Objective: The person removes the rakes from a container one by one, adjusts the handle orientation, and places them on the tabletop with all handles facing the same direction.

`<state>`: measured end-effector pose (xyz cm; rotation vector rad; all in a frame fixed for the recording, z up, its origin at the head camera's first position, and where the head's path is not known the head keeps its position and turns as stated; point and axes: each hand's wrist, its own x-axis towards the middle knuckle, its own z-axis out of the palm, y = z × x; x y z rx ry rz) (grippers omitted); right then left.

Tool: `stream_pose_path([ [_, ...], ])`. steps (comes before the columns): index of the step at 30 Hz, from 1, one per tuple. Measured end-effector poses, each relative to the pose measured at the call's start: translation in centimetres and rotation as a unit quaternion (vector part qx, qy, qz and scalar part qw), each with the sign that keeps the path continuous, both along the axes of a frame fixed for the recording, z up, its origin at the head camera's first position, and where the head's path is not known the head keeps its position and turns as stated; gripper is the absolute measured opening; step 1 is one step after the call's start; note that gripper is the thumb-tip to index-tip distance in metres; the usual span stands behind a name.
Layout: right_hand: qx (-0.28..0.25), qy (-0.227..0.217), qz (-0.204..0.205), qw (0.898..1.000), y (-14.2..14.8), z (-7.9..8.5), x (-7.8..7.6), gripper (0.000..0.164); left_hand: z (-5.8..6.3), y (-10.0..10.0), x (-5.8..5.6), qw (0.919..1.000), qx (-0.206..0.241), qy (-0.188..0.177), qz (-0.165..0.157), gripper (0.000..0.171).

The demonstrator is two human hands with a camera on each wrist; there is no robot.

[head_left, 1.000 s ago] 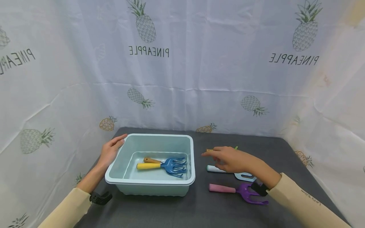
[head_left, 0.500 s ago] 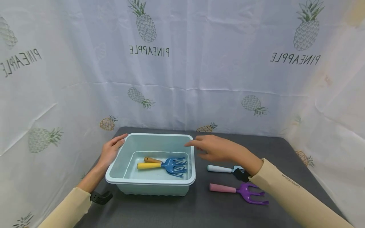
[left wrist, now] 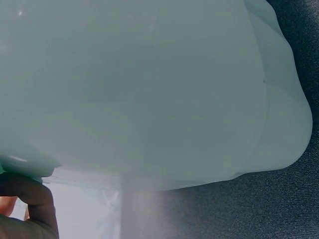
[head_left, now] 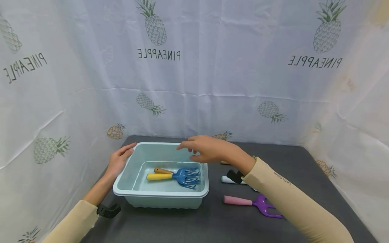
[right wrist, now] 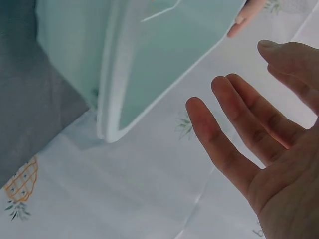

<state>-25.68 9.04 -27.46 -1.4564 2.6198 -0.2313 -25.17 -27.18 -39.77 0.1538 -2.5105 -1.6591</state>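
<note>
A pale green plastic basin [head_left: 161, 194] with a white rim stands on the table's left half. My left hand [head_left: 118, 162] grips its left rim, fingers curled in the left wrist view [left wrist: 30, 204]. Inside lies a blue hand rake [head_left: 184, 177] with a yellow handle, across another tool with a wooden handle [head_left: 161, 170]; that tool's head is hard to separate from the blue tines. Over the basin's back right corner hovers my right hand [head_left: 206, 148]. It holds nothing, and its fingers [right wrist: 239, 114] are spread and relaxed in the right wrist view.
Right of the basin lie a purple hand fork [head_left: 264, 206] with a pink handle and a tool with a white handle [head_left: 228, 179], partly behind my right forearm. A wooden handle end [head_left: 225, 162] peeks out behind the wrist. A pineapple-print curtain [head_left: 194, 74] surrounds the dark table [head_left: 182, 226].
My right hand has moved left, from above the tools on the table to above the basin's back right corner. The left hand and the basin have stayed put.
</note>
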Motion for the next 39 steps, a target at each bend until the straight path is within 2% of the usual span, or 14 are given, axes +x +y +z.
stream_pose_path([
  [11, -0.013, -0.012, 0.028, 0.999, -3.9, -0.3, -2.2, 0.047, 0.0, 0.3, 0.0, 0.9997, 0.023, 0.001, 0.009, 0.05],
  [17, -0.018, -0.029, 0.018, 0.999, -5.6, -1.0, -3.4, 0.047, -0.1, 0.1, 0.0, 0.9998, 0.021, 0.004, 0.003, 0.049],
  [23, -0.014, -0.06, 0.013, 0.998, -7.1, -2.2, -4.1, 0.047, -0.2, -0.1, -0.1, 0.9999, 0.016, 0.003, 0.001, 0.049],
  [32, -0.014, -0.082, 0.005, 0.997, -8.7, -4.3, -5.2, 0.045, 0.0, 0.1, 0.0, 0.9997, 0.021, -0.012, 0.002, 0.05],
  [39, -0.005, -0.093, -0.003, 0.996, -9.7, -5.9, -5.6, 0.044, 0.0, 0.1, 0.2, 0.9996, 0.029, -0.006, 0.001, 0.049],
])
